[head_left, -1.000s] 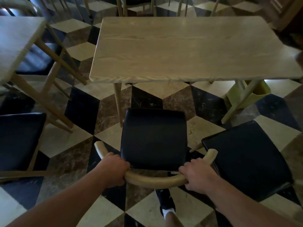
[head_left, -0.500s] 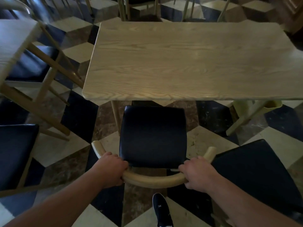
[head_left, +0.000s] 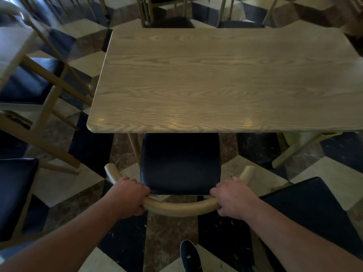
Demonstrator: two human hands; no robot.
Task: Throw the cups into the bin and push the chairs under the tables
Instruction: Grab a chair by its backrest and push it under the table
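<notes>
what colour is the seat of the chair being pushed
Black, or very dark navy, padded seat on a light wooden frame; only the head view shows it.

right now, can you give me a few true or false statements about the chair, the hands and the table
1. Both hands grip the chair's curved wooden backrest. True: the left hand and the right hand hold it near its two ends.
2. A cup stands on the table. False: nothing lies on its top.
3. The front edge of the black seat reaches the table's near edge. True.
4. The chair is fully under the table. False: most of the seat still shows.
5. The person is barefoot. False: a dark shoe shows below the chair.
</notes>
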